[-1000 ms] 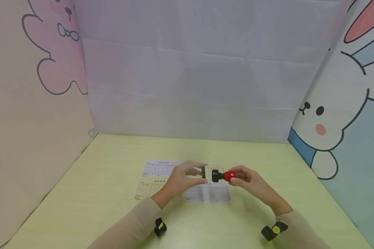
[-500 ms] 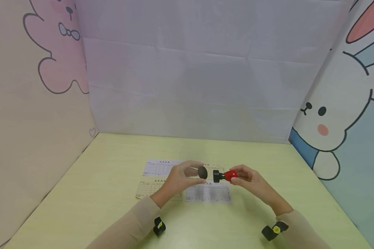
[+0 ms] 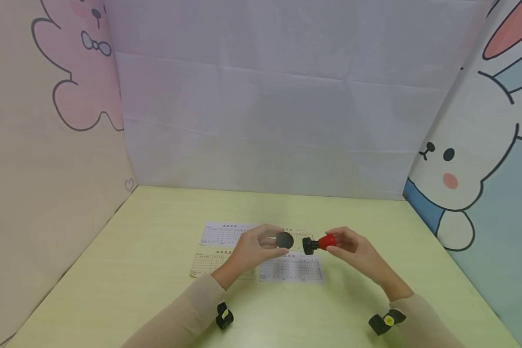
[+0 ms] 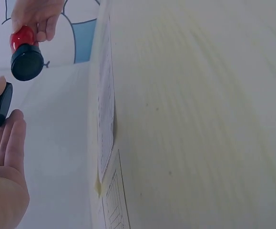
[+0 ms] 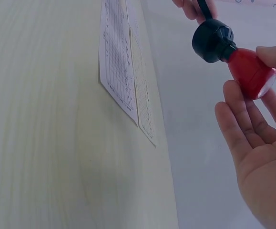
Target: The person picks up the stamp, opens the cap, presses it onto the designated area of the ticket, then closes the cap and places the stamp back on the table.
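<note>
A round stamp (image 3: 327,241) with a red handle and a black base lies sideways in the air, pinched at the handle by my right hand (image 3: 353,250). Between thumb and fingertips, my left hand (image 3: 253,247) holds a round black cap (image 3: 284,240), its flat face turned towards the head camera. A small gap separates cap and stamp base. From the left wrist, the dark round end of the stamp (image 4: 27,65) faces the camera and the cap (image 4: 2,105) appears nearly edge-on. In the right wrist view, fingers support the red handle (image 5: 248,71) from below.
Several printed form sheets lie on the pale yellow table (image 3: 165,217) beneath the hands: a white form (image 3: 219,235) at back left, a cream form (image 3: 204,264) at front left, a white form (image 3: 291,269) at front right. A white cloth (image 3: 261,121) stands behind.
The cap has turned from edge-on to show its round face in my left hand. My right hand has drawn the stamp slightly to the right, widening the gap.
</note>
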